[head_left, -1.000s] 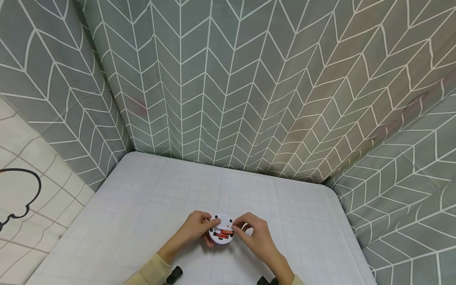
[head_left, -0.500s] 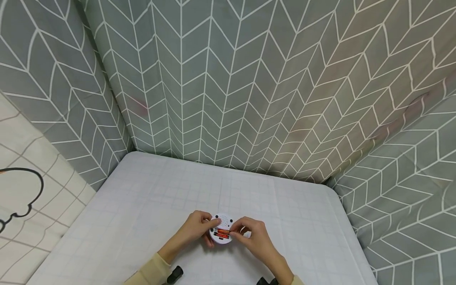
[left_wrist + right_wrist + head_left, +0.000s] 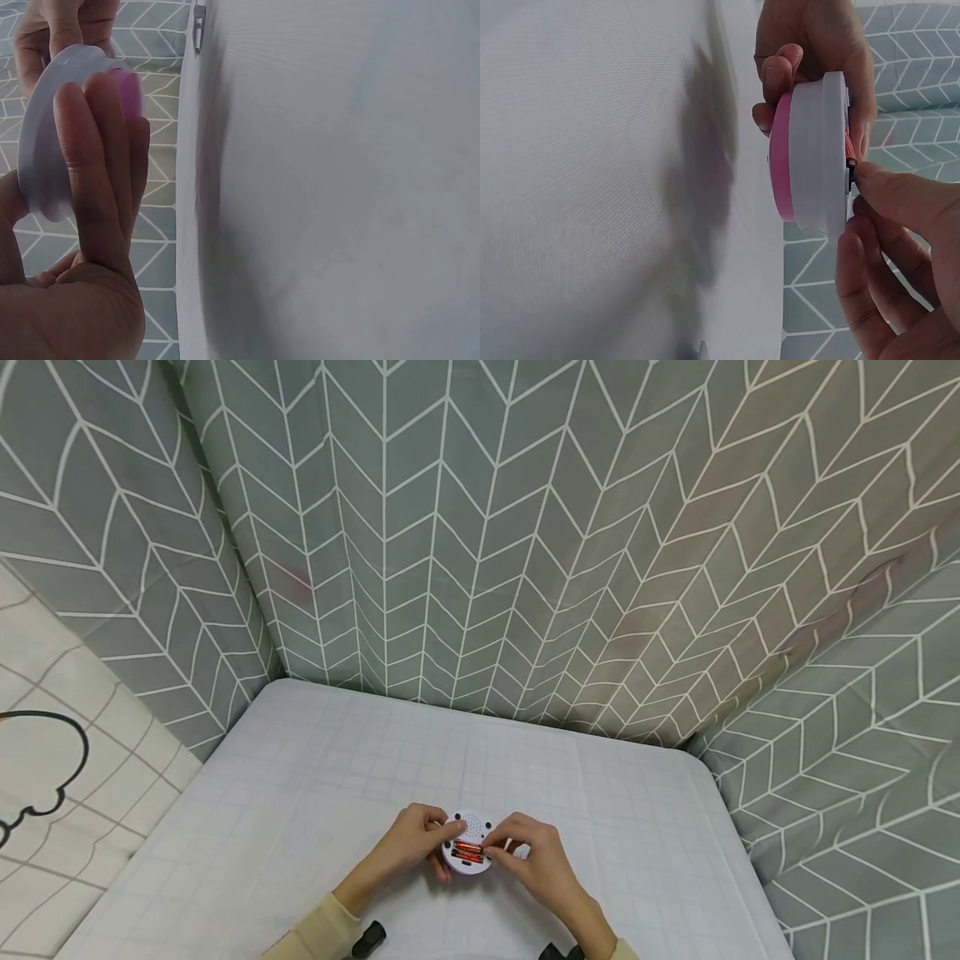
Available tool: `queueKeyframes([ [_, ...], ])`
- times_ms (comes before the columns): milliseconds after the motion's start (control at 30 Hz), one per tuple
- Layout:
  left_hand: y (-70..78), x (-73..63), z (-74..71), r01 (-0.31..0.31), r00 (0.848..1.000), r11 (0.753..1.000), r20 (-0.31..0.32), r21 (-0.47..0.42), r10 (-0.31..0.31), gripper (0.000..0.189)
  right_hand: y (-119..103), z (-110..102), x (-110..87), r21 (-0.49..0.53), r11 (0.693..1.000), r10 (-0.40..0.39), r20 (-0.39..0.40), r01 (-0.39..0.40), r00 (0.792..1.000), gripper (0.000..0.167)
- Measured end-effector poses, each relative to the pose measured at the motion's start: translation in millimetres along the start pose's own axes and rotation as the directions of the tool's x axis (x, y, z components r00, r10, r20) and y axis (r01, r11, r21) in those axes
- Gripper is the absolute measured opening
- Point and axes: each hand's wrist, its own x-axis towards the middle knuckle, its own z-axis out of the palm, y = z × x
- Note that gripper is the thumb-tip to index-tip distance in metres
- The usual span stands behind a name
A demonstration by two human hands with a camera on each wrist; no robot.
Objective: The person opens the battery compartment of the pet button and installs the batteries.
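My left hand (image 3: 415, 837) grips a round white device (image 3: 475, 820) by its rim, thumb on the back and fingers behind. Its upturned back carries a speaker grille of small holes and an open compartment with red batteries (image 3: 468, 851) side by side. My right hand (image 3: 534, 845) pinches at the right end of one battery with thumb and index finger. From the right wrist, that battery (image 3: 850, 147) tilts slightly out of the compartment, its dark end at my thumb tip. A pink face (image 3: 781, 157) shows on the device's other side. My left fingers (image 3: 94, 180) lie along the device's underside.
The device is held above a white-covered table (image 3: 360, 760). Grey curtains (image 3: 480, 543) with white zigzag lines hang behind and to the sides. A pale checked cloth (image 3: 67, 760) hangs at the left. Dark wrist-camera parts (image 3: 368, 939) sit by the sleeves.
The upper battery has gone from tilted and sticking out to lying nearly level beside the other. My right fingertips have moved slightly left over its end. The left hand stays put.
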Motion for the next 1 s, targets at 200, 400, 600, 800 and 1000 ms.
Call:
queueKeyframes([
  [200,0.7,-0.4,0.3,-0.007,1.0,1.0,0.01,-0.005,0.007,0.037,0.5,-0.6,-0.5,0.016,0.997,0.073,-0.012,-0.073,0.997,0.01],
  [400,2.7,0.0,0.2,0.001,1.0,0.999,0.024,-0.035,0.0,0.039,-2.1,-3.3,0.7,0.142,0.954,0.266,0.018,-0.265,0.964,0.015],
  [600,2.8,-0.3,-0.5,0.014,1.0,0.999,0.021,-0.034,-0.013,0.037,-3.1,-2.1,1.2,0.173,0.912,0.367,0.064,-0.373,0.928,0.016],
  [800,1.6,0.4,0.3,0.013,1.0,0.999,0.023,-0.042,-0.012,0.037,-3.9,-0.3,2.0,0.176,0.897,0.397,0.077,-0.405,0.914,0.016],
  [1000,1.8,0.7,0.5,0.013,1.0,0.999,0.029,-0.048,-0.012,0.037,-3.7,0.6,3.8,0.213,0.864,0.445,0.101,-0.456,0.89,0.023],
])
